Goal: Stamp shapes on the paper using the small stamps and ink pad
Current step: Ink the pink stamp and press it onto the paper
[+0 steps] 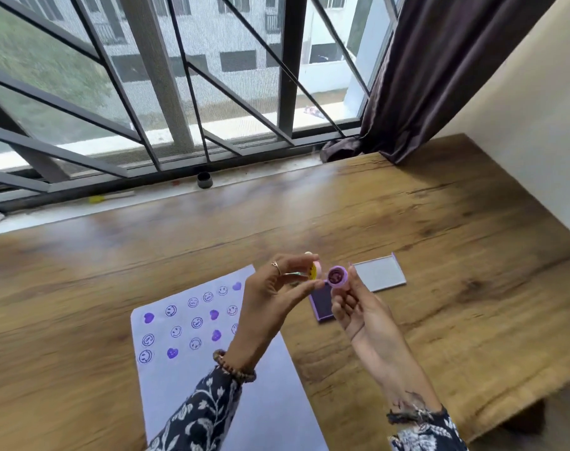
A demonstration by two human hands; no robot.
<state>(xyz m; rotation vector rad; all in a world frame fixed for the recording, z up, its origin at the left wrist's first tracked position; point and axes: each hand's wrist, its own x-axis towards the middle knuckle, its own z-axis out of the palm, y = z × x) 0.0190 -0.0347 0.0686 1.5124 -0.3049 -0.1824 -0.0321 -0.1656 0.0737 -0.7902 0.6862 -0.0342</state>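
A pale lilac sheet of paper [270, 395] lies on the wooden table, printed with several purple smiley faces and hearts. Above its right edge my left hand [273, 297] pinches a small yellow and pink stamp [316, 270] between fingertips. My right hand [358, 307] holds a round purple stamp [338, 276], its inked face turned up toward me. The two stamps nearly touch in the air. Beneath my hands sits the open ink pad [322, 309], dark purple in a lilac case, partly hidden by my fingers. Its lid [379, 273] lies flat just to the right.
The wooden table [439, 239] runs from the window sill to a wall on the right. A small black pot [204, 180] and a yellow object [96, 199] rest on the sill. A dark curtain [423, 76] hangs at the back right corner.
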